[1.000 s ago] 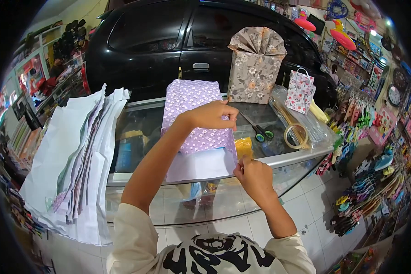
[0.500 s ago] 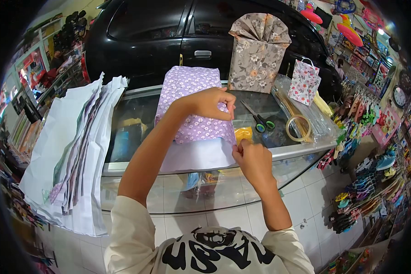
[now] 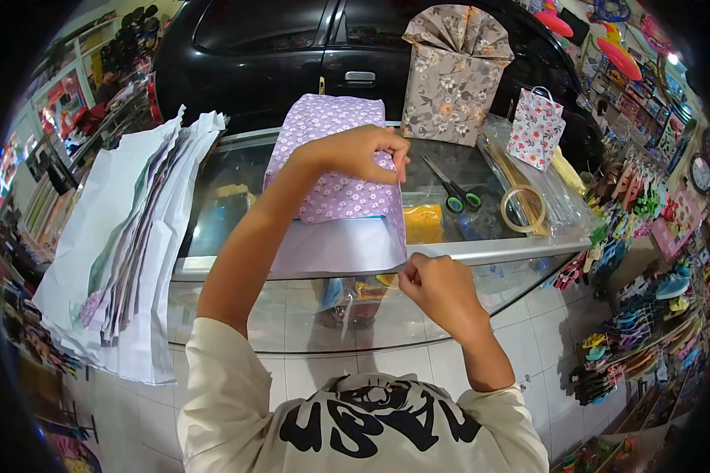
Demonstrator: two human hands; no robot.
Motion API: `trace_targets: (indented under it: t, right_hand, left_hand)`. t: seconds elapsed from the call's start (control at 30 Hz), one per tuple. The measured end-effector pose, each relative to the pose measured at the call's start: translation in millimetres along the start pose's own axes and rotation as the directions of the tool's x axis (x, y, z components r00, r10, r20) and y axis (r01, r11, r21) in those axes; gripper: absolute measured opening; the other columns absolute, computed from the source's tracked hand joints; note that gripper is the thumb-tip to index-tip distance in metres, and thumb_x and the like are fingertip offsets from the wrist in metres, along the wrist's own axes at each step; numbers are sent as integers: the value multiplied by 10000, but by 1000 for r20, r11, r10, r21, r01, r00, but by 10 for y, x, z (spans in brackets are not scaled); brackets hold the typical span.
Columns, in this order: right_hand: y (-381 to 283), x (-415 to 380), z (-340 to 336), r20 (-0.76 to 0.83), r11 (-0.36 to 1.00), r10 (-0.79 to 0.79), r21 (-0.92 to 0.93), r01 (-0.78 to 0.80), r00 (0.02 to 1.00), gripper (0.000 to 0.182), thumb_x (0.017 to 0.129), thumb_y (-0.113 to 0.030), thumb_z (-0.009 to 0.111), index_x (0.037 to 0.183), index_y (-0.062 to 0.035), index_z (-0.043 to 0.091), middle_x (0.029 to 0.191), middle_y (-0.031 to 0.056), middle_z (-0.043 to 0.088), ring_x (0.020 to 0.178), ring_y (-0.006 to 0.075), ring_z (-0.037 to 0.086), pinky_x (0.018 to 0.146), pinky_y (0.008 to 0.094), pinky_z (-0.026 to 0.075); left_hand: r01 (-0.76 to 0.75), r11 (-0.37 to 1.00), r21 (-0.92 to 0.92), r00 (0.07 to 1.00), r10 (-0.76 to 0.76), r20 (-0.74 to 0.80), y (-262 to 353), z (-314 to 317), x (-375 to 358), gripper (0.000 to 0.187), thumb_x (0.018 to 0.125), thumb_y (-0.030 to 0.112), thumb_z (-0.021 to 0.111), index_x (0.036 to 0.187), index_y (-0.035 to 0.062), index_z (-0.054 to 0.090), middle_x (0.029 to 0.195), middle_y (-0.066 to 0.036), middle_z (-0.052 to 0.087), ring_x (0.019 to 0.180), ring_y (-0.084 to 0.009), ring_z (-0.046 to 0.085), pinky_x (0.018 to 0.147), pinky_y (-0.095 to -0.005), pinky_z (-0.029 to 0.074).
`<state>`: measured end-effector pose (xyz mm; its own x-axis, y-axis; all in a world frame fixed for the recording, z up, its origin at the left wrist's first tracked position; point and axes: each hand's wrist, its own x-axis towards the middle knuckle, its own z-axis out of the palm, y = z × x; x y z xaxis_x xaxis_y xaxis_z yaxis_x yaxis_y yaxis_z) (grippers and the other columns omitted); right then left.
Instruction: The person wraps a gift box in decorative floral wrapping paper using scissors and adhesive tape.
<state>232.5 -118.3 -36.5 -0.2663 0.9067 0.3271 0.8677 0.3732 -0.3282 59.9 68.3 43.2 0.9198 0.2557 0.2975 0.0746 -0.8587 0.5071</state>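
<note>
Purple flowered parcel (image 3: 331,118) on our glass worktop (image 3: 481,252), white flap (image 3: 335,246) at the front edge.
Our hands are apart; the left hand (image 3: 371,154) curves over the parcel's right side; the right hand (image 3: 442,290) is at the flap's corner; we cannot tell whether either grips the paper; scissors (image 3: 450,188) and a tape roll (image 3: 505,211) lie rightward.

Your wrapping paper (image 3: 331,122): lilac, white flowers; reverse side plain white. Tall wrapped package (image 3: 450,91): grey-brown, white and orange blooms. Small gift bag (image 3: 536,130): white ground — red flowers, grey leaves. Scissors (image 3: 459,198): black handles, green inner rings. Your shirt (image 3: 371,433): cream, black lettering. Car (image 3: 260,67): glossy black — silver door handle (image 3: 360,77).
</note>
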Motion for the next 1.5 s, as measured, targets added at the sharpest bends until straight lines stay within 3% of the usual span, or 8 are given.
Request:
trace_targets:
  t: [0.17, 0.23, 0.37, 0.47, 0.67, 0.8, 1.2, 1.5]
  right_hand:
    - [9, 43, -323, 42, 954, -8, 301, -5, 999, 201, 781, -183, 712, 764, -21, 595, 537, 48, 546, 471, 87, 492, 487, 241, 390]
    - [-50, 244, -421, -35, 891, -99, 442, 105, 994, 191, 779, -172, 704, 783, -17, 592, 580, 56, 560, 501, 125, 513, 524, 258, 408]
    - [-192, 839, -498, -202, 831, -451, 260, 492, 869, 167, 793, -188, 658, 860, -50, 592, 721, 69, 600, 741, 249, 604, 683, 358, 445]
    - [-339, 1344, -313, -228, 675, -706, 69, 734, 671, 156, 793, -136, 651, 902, -43, 590, 941, 83, 612, 877, 270, 567, 791, 355, 431]
    - [-601, 2086, 108, -129, 462, -874, 74, 884, 468, 225, 806, -122, 635, 1027, -88, 623, 1135, 50, 578, 1038, 261, 517, 902, 361, 415]
    - [-671, 2151, 89, 92, 551, -834, 182, 815, 543, 230, 788, -135, 640, 1015, -97, 632, 1088, 28, 597, 1029, 239, 502, 927, 368, 396]
    - [-651, 2118, 271, -38, 549, -829, 144, 824, 559, 128, 830, -251, 622, 928, -172, 599, 972, -31, 579, 1034, 229, 449, 868, 484, 375]
    - [-674, 2081, 224, -9, 571, -813, 187, 800, 582, 116, 856, -240, 624, 892, -132, 600, 978, -14, 572, 1021, 218, 452, 897, 429, 354]
  left_hand:
    - [17, 956, 291, 946, 79, -314, 308, -29, -181, 203, 743, 127, 603, 941, 109, 565, 1159, -70, 601, 1147, -243, 527, 1118, -522, 111]
    - [131, 818, 560, 791, 254, -557, 614, -69, -478, 202, 769, 117, 617, 960, 64, 581, 1002, -59, 624, 983, -260, 581, 1019, -430, 338]
    - [514, 851, 103, 359, -105, -927, 954, 253, -1266, 228, 769, 96, 660, 979, 25, 603, 949, -84, 648, 835, -199, 612, 770, -299, 479]
    - [747, 638, -185, 159, -441, -883, 878, 484, -1403, 228, 806, 135, 681, 992, 14, 631, 929, -75, 667, 833, -144, 630, 740, -276, 495]
    - [744, 653, -140, 156, -374, -914, 644, 586, -1328, 242, 767, 192, 737, 836, -28, 663, 705, -105, 669, 609, -140, 630, 601, -260, 493]
    - [744, 654, -139, 127, -342, -931, 660, 629, -1290, 169, 784, 134, 699, 813, -24, 647, 675, -147, 648, 568, -203, 631, 545, -286, 478]
    - [786, 599, 152, 365, -252, -896, 663, 541, -1411, 176, 816, 122, 659, 881, -41, 655, 652, -173, 628, 554, -229, 631, 546, -302, 476]
    - [832, 550, -70, 105, -280, -954, 768, 1072, -1456, 206, 833, 144, 642, 1009, 41, 666, 681, -178, 609, 570, -339, 582, 523, -374, 446]
